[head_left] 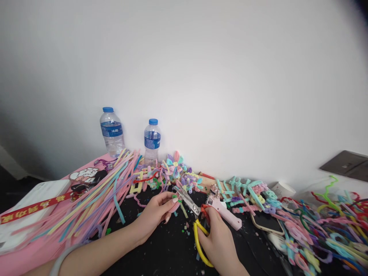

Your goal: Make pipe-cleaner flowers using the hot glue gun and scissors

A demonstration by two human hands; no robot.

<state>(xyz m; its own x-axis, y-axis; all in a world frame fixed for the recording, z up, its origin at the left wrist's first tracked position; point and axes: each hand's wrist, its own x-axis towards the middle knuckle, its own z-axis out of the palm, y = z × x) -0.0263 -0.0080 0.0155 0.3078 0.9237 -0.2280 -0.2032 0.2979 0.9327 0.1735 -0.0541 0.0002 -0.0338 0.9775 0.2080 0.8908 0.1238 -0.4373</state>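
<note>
My left hand (153,214) pinches a small pink and green fuzzy pipe-cleaner piece (174,207) between thumb and fingers, over the black tabletop. A pair of scissors (188,201) with yellow and red handles is in my right hand (218,241), fingers wrapped round the grips. The blades point up and left, slightly parted, their tips beside my left fingertips and the green bit. Whether a blade touches the piece I cannot tell. Just right of the scissors lies a pale pink glue gun (228,215). Tiny green scraps (185,231) dot the table beneath.
Long pastel pipe cleaners (94,199) spread at left over a pink surface, near a white box (37,207) with a red band. Two water bottles (111,132) stand against the wall. Finished shapes (175,168), a phone (267,223), a paper cup (283,189) and tangled pipe cleaners (339,230) lie around.
</note>
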